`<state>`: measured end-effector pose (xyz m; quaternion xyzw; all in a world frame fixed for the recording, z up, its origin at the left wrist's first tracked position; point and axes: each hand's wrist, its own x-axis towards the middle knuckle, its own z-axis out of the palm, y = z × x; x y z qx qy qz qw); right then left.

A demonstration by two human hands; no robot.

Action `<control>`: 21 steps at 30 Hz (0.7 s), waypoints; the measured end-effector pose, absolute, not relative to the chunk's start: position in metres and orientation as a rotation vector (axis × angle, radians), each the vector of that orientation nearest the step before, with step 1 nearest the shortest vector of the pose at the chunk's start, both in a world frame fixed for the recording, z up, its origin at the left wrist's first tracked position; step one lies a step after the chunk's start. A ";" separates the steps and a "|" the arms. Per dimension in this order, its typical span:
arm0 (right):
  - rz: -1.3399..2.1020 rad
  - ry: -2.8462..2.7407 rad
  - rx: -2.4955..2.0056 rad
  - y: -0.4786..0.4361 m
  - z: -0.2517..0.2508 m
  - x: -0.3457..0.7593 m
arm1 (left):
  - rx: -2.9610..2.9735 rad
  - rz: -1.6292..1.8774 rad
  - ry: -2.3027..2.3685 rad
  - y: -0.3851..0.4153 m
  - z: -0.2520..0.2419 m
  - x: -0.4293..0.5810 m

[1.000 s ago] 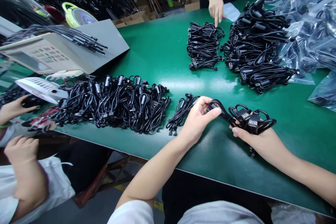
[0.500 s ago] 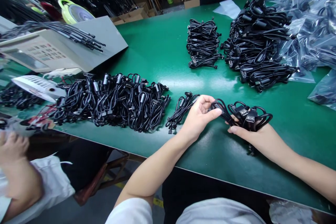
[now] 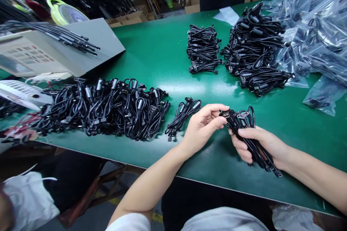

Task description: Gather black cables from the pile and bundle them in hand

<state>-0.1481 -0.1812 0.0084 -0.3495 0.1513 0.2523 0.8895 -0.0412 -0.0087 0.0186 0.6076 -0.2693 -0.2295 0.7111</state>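
The left hand (image 3: 202,128) pinches some black cables (image 3: 244,124), and the right hand (image 3: 260,148) closes tight around them.

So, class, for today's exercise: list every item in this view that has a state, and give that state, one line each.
Left hand, pinching the bundle's connector ends.
Right hand, gripping the bundle.
Cable bundle, held in both hands.
Small cable bunch, lying loose.
Large cable pile, heaped loosely.
Plastic bags, heaped, cables inside.

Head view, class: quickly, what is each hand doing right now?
Left hand: closed, holding black cables.
Right hand: closed, holding the same cables.
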 end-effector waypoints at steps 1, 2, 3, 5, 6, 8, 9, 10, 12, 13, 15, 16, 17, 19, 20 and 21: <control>0.521 0.306 -0.754 -0.180 0.008 -0.149 | 1.354 -0.518 -0.593 -0.009 0.019 -0.042; 0.519 0.305 -0.785 -0.179 0.007 -0.149 | 1.354 -0.534 -0.583 -0.009 0.020 -0.042; 0.521 0.310 -0.813 -0.178 0.008 -0.149 | 1.351 -0.552 -0.569 -0.009 0.020 -0.042; 0.528 0.331 -0.851 -0.176 0.010 -0.149 | 1.356 -0.587 -0.539 -0.009 0.020 -0.042; 0.535 0.339 -0.863 -0.175 0.012 -0.149 | 1.365 -0.600 -0.526 -0.009 0.020 -0.042; 0.538 0.347 -0.879 -0.174 0.014 -0.148 | 1.379 -0.611 -0.511 -0.009 0.020 -0.042; 0.534 0.351 -0.884 -0.173 0.015 -0.149 | 1.385 -0.612 -0.507 -0.009 0.020 -0.042; 0.529 0.357 -0.886 -0.173 0.015 -0.149 | 1.388 -0.611 -0.504 -0.009 0.020 -0.041; 0.524 0.362 -0.883 -0.172 0.013 -0.150 | 1.388 -0.609 -0.500 -0.009 0.020 -0.042; 0.518 0.361 -0.877 -0.172 0.012 -0.150 | 1.389 -0.618 -0.501 -0.009 0.020 -0.042; 0.491 0.349 -0.872 -0.171 0.009 -0.149 | 1.385 -0.660 -0.520 -0.011 0.020 -0.044; 0.468 0.347 -0.872 -0.170 0.007 -0.148 | 1.382 -0.683 -0.536 -0.011 0.019 -0.045; 0.440 0.349 -0.871 -0.170 0.006 -0.146 | 1.377 -0.696 -0.549 -0.012 0.018 -0.045; 0.368 0.396 -0.855 -0.172 0.004 -0.141 | 1.360 -0.663 -0.545 -0.014 0.015 -0.046; 0.325 0.441 -0.839 -0.173 0.003 -0.138 | 1.350 -0.627 -0.523 -0.014 0.014 -0.045; 0.274 0.492 -0.819 -0.176 0.003 -0.135 | 1.345 -0.604 -0.494 -0.015 0.013 -0.044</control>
